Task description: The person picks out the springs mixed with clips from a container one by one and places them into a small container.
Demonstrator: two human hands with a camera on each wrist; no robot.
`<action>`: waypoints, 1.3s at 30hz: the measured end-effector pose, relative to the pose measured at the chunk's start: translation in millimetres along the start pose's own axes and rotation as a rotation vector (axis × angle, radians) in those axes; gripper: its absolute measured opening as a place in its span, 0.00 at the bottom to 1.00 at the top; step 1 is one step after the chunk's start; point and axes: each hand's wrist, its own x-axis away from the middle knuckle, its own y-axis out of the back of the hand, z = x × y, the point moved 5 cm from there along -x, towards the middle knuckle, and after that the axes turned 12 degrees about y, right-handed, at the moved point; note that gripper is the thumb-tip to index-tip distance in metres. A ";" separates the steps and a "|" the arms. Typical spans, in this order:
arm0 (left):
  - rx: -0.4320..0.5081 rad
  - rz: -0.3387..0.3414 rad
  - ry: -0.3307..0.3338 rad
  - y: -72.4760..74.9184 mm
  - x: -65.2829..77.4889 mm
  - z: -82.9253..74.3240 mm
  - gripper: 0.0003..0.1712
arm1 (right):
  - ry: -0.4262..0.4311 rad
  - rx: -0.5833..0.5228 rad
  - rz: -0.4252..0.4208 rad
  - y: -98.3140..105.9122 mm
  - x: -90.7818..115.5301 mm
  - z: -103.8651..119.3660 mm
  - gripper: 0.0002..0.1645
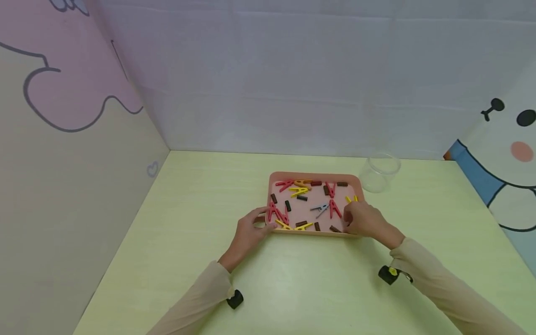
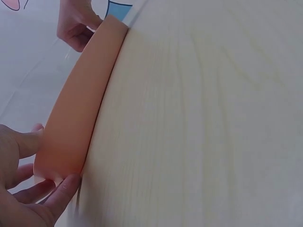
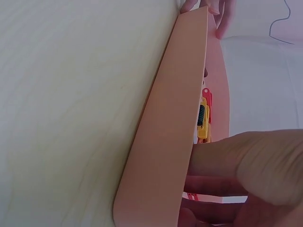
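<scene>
A shallow peach-coloured tray lies on the table, holding scattered red clothespins, yellow clothespins, a grey clothespin and several small dark ribbed pieces. My left hand grips the tray's near left corner, thumb on one side and fingers spread around the wall. At the right end, my right hand reaches over the near wall into the tray with bent fingers. In the right wrist view, the tray wall hides those fingertips; I cannot tell whether they pinch anything.
A clear plastic cup stands just behind the tray's right end. Pale wood-grain tabletop surrounds the tray. A white sheet closes off the back, and printed panels stand at the sides.
</scene>
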 end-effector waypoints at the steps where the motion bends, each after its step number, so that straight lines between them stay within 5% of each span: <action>1: 0.003 0.002 -0.002 0.0 0.0 0.2 0.31 | 0.005 0.000 0.003 0.3 -0.1 0.4 0.10; 27: -0.010 -0.014 -0.030 -1.7 1.6 1.9 0.29 | 0.097 -0.016 -0.029 0.1 -2.0 3.1 0.08; 39: -0.016 -0.022 -0.013 -0.8 1.3 -0.1 0.29 | 0.104 -0.122 -0.104 -1.8 -5.2 -3.0 0.05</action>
